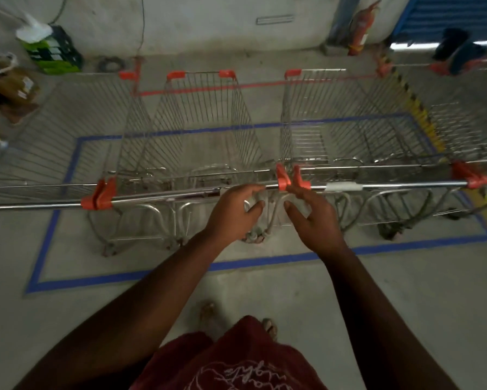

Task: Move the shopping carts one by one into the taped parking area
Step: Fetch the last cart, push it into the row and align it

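Several wire shopping carts with orange handle caps stand side by side inside a blue taped rectangle (180,270) on the concrete floor. The middle cart (203,122) has its handle bar (166,197) in front of me; the right cart (349,122) has a bar (377,185) beside it. My left hand (234,212) reaches to the right end of the middle cart's bar, fingertips touching it and thumb apart below. My right hand (312,218) hovers with spread fingers just under the orange caps (283,180) where the two bars meet. Neither hand is closed around a bar.
Another cart (53,142) sits at the left and one (476,122) at the far right with dark cloth on it. Red tape (208,90) and yellow-black tape (414,102) lie beyond. A fire extinguisher (362,29), green crate (53,52) and brown bag (8,83) line the wall.
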